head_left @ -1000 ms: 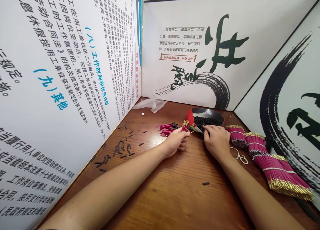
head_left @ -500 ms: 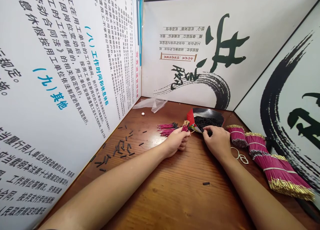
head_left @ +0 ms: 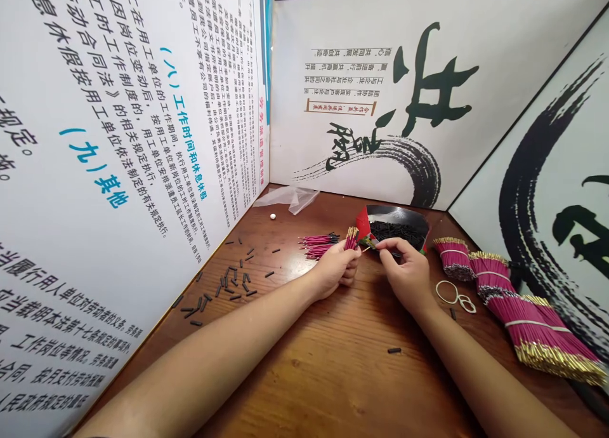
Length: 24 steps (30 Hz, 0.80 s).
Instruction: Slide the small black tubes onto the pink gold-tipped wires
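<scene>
left hand (head_left: 337, 270) grips gold-tipped magenta wires (head_left: 351, 238); can't tell if my right hand (head_left: 408, 274) is pinching anything. I'd hold the wires steady.

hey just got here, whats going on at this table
A person is working with both hands. The left hand grips a small bunch of magenta sticks, gold tips up. The right hand is at the near side of a tray of small black pieces; whether its fingertips hold one is too small to tell. More black pieces lie scattered to the left, loose magenta sticks with black ends lie beside the left hand, and banded bundles sit at the right.
</scene>
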Each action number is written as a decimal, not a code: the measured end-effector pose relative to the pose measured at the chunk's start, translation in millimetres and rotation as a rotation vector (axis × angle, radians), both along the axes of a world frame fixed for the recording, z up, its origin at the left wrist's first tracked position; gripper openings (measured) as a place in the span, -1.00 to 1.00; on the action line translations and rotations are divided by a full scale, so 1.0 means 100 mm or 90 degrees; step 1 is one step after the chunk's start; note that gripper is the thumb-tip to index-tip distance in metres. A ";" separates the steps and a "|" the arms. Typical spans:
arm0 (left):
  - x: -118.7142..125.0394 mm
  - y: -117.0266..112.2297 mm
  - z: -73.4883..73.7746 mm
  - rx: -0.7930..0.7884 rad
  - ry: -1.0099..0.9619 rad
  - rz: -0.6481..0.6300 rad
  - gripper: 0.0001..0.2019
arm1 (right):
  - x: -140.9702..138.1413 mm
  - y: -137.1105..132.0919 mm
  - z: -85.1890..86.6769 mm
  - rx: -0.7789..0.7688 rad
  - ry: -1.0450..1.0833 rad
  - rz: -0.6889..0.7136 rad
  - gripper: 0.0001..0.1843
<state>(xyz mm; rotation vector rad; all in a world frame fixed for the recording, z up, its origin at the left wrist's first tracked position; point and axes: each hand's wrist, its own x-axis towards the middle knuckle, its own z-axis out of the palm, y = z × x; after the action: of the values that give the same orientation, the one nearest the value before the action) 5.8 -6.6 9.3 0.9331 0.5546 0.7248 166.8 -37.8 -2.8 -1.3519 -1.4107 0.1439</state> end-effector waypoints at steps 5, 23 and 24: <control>0.00 0.01 -0.02 0.008 -0.004 -0.007 -0.76 | -0.06 0.00 -0.02 -0.008 0.046 0.029 -0.85; 0.00 0.01 -0.03 0.014 -0.001 -0.010 -0.73 | -0.09 -0.01 0.00 0.006 0.053 0.016 -0.84; 0.00 0.01 -0.03 0.015 -0.002 -0.010 -0.74 | -0.09 -0.01 0.00 0.010 0.043 0.012 -0.84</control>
<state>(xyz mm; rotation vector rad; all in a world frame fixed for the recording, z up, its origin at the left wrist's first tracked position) 6.0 -5.2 6.3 0.9571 0.5356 0.7196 157.7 -38.3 -3.0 -1.3087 -1.3664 0.1888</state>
